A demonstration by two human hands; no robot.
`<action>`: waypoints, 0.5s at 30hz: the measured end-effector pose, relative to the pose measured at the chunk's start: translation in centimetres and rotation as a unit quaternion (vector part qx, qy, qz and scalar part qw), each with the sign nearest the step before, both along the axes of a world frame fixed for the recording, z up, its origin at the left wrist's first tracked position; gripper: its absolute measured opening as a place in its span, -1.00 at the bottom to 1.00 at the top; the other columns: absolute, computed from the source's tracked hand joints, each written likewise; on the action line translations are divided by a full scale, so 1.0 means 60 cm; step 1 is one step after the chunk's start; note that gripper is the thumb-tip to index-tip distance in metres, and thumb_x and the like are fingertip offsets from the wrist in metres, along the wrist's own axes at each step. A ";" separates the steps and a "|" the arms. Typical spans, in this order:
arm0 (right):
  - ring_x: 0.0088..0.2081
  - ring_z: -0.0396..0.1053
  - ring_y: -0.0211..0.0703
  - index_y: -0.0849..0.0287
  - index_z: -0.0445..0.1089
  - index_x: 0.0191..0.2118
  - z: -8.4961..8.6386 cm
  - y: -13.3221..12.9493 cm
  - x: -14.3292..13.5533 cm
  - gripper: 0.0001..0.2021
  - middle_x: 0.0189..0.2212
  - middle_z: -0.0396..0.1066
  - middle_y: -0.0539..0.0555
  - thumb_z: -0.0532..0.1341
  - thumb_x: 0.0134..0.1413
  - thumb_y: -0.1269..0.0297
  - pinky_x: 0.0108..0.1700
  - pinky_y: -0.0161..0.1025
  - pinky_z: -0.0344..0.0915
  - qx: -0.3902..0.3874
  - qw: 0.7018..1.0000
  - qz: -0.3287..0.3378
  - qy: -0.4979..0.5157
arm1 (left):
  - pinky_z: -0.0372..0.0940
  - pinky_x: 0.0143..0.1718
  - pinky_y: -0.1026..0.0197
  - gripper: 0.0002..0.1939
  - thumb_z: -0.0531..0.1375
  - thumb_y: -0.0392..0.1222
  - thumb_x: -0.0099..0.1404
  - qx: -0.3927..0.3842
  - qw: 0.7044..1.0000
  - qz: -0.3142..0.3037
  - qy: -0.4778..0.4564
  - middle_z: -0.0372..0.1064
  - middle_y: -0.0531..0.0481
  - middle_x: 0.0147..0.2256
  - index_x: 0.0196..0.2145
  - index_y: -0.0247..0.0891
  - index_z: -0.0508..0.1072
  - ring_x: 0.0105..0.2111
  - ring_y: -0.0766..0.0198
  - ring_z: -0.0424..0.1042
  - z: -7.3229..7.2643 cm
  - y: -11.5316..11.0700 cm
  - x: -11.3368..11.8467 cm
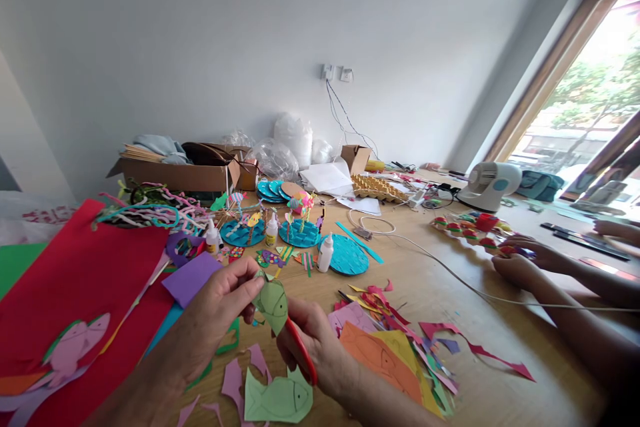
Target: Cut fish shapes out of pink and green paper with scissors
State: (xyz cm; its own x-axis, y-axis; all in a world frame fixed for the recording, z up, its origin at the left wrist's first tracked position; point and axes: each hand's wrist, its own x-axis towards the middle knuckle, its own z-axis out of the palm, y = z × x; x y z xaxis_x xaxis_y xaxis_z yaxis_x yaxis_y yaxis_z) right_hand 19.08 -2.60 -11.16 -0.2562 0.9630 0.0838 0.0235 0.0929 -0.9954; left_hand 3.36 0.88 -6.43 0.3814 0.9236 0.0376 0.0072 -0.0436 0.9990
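Between thumb and fingers, my left hand (231, 290) pinches a light green paper fish (273, 301) with an eye and outline drawn on it. My right hand (315, 341) grips red-handled scissors (301, 349) just under that paper; their blades are mostly hidden behind it and my fingers. Below my hands lies a second green paper piece (279, 397) with a fish drawn on it. Pink paper scraps (233, 383) are scattered beside it. To the right of my right hand are an orange sheet (380, 360) with a drawn fish and a yellow sheet (407, 353).
Red paper (100, 267) covers the left side. Glue bottles (325, 253) stand among blue discs (350, 260) with decorated figures. A white cable (450, 277) crosses the table towards a co-worker's hands (525, 263) at right. A cardboard box (175, 173) and a fan (490, 185) stand behind.
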 end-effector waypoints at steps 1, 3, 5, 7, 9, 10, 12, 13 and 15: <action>-0.73 0.04 -0.42 0.14 0.15 -0.57 0.000 0.000 0.000 -0.74 -0.75 0.09 -0.15 0.13 0.04 0.15 -0.70 -0.47 0.00 0.001 1.000 0.001 -0.002 | 0.19 -0.51 0.34 -0.81 0.18 -0.06 0.18 0.000 1.000 -0.001 0.001 0.18 0.19 -0.57 -0.49 -0.19 0.36 -0.55 0.37 0.17 0.000 0.000 -0.001; -0.73 0.03 -0.42 0.14 0.16 -0.57 0.001 -0.001 0.001 -0.73 -0.77 0.09 -0.16 0.13 0.04 0.15 -0.70 -0.47 0.00 0.003 1.000 0.004 -0.003 | 0.19 -0.51 0.34 -0.80 0.18 -0.06 0.19 -0.001 1.000 -0.005 0.005 0.18 0.18 -0.56 -0.49 -0.20 0.36 -0.54 0.37 0.17 0.001 0.000 -0.001; -0.73 0.03 -0.42 0.14 0.16 -0.57 0.002 -0.002 0.000 -0.72 -0.77 0.09 -0.16 0.13 0.05 0.14 -0.70 -0.47 0.00 0.004 1.000 0.007 -0.005 | 0.20 -0.51 0.34 -0.80 0.19 -0.06 0.18 -0.002 1.000 -0.006 0.004 0.19 0.17 -0.56 -0.50 -0.20 0.36 -0.53 0.36 0.16 0.002 -0.001 -0.001; -0.73 0.03 -0.42 0.14 0.16 -0.57 0.003 -0.002 0.000 -0.71 -0.77 0.09 -0.16 0.13 0.05 0.12 -0.70 -0.47 0.01 0.003 1.000 0.009 -0.007 | 0.20 -0.51 0.34 -0.80 0.20 -0.06 0.18 -0.003 1.000 -0.007 0.000 0.19 0.17 -0.56 -0.50 -0.20 0.37 -0.53 0.35 0.16 0.005 -0.003 -0.001; -0.73 0.03 -0.43 0.15 0.17 -0.57 0.004 -0.001 -0.001 -0.69 -0.77 0.09 -0.16 0.13 0.06 0.09 -0.70 -0.47 0.02 -0.001 1.000 0.011 -0.007 | 0.20 -0.51 0.34 -0.80 0.21 -0.06 0.17 -0.003 1.000 -0.006 -0.005 0.18 0.17 -0.57 -0.51 -0.20 0.37 -0.53 0.35 0.15 0.006 -0.004 0.000; -0.73 0.03 -0.43 0.15 0.17 -0.57 0.004 -0.001 -0.002 -0.68 -0.77 0.09 -0.16 0.14 0.06 0.07 -0.70 -0.47 0.01 -0.002 1.000 0.012 -0.005 | 0.19 -0.51 0.34 -0.80 0.21 -0.07 0.17 -0.004 1.000 -0.007 -0.007 0.17 0.17 -0.57 -0.51 -0.20 0.37 -0.53 0.35 0.15 0.007 -0.004 0.000; -0.74 0.03 -0.43 0.15 0.17 -0.57 0.004 -0.001 -0.002 -0.65 -0.78 0.07 -0.17 0.15 0.07 0.02 -0.70 -0.47 0.00 0.000 1.000 0.012 -0.004 | 0.19 -0.51 0.34 -0.81 0.21 -0.07 0.17 -0.006 1.000 -0.008 -0.008 0.18 0.16 -0.57 -0.51 -0.20 0.38 -0.53 0.35 0.15 0.007 -0.003 0.000; -0.74 0.02 -0.43 0.14 0.17 -0.57 0.004 -0.001 -0.002 -0.63 -0.78 0.06 -0.17 0.15 0.08 0.01 -0.71 -0.48 0.00 0.001 1.000 0.012 -0.005 | 0.19 -0.51 0.34 -0.81 0.21 -0.07 0.17 -0.007 1.000 -0.008 -0.008 0.19 0.16 -0.56 -0.51 -0.20 0.38 -0.53 0.35 0.15 0.007 -0.003 0.000; -0.74 0.02 -0.43 0.15 0.17 -0.57 0.004 -0.001 -0.002 -0.62 -0.79 0.06 -0.17 0.15 0.09 -0.01 -0.71 -0.48 -0.01 0.004 1.000 0.010 -0.008 | 0.20 -0.51 0.33 -0.81 0.21 -0.07 0.17 -0.008 1.000 -0.010 -0.010 0.19 0.16 -0.56 -0.51 -0.20 0.38 -0.52 0.34 0.15 0.007 -0.002 0.000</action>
State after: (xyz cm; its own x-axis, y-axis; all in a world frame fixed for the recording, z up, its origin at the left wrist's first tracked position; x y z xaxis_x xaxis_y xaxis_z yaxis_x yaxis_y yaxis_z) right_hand 18.95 -2.69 -10.89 -0.2775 0.9568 0.0873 0.0376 0.1016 -0.9941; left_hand 3.34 0.76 -6.02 0.3984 0.9167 0.0311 -0.0127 -0.0284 0.9995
